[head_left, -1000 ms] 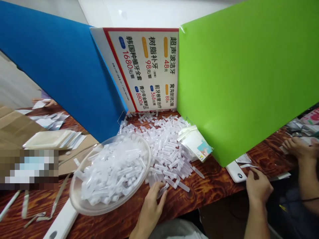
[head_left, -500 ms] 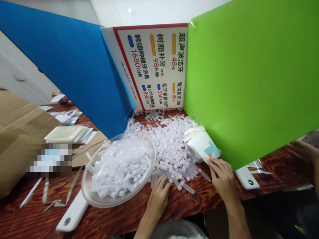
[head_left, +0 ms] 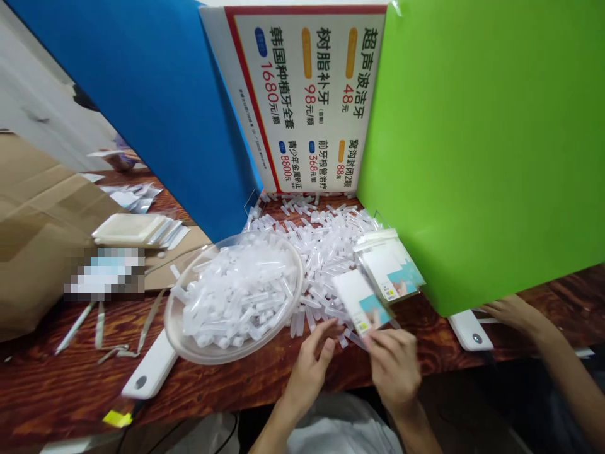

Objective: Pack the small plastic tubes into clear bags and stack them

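My right hand (head_left: 393,366) pinches the near edge of a white and teal printed packet (head_left: 353,296) and is slightly blurred. The packet tilts over loose tubes. Beyond it lies a stack of similar packets (head_left: 385,261), clear bag edges showing at the top. To the left, my left hand (head_left: 309,359) is half curled with thumb and fingers apart, and I see nothing in it. Small translucent white-capped tubes (head_left: 326,243) are heaped in front of both hands. A clear round tub (head_left: 172,340) full of the same tubes stands to the left.
A blue panel (head_left: 155,113), a printed price board (head_left: 302,107) and a green panel (head_left: 482,139) wall in the heap. White bar devices (head_left: 149,375) lie on the wooden table (head_left: 212,394). A cardboard box (head_left: 42,233) stands left. Another person's hand (head_left: 515,312) is at right.
My right hand has lifted one packet off the stack and brought it left and nearer. My left hand has drawn back from the tubes. The view has tipped down.
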Action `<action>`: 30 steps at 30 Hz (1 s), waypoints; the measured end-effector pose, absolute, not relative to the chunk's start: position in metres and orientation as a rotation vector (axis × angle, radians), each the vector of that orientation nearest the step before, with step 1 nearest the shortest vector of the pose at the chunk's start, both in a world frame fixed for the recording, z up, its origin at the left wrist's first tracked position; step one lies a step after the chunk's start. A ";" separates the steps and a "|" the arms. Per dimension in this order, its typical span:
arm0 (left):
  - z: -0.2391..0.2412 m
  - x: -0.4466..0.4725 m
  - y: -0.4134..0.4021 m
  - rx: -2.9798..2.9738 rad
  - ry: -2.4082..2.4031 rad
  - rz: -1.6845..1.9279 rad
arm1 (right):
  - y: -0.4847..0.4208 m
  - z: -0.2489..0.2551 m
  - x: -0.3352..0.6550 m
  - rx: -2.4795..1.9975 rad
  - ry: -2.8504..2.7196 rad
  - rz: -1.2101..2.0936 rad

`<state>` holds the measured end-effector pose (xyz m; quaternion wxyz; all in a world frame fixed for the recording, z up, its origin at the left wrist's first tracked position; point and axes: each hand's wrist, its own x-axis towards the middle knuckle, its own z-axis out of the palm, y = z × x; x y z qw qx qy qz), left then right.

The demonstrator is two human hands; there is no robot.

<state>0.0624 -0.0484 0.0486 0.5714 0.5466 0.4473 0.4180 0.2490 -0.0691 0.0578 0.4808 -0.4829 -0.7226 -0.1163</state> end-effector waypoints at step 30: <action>0.064 -0.042 -0.059 1.061 0.741 0.233 | -0.068 0.023 0.214 -0.957 -0.843 1.333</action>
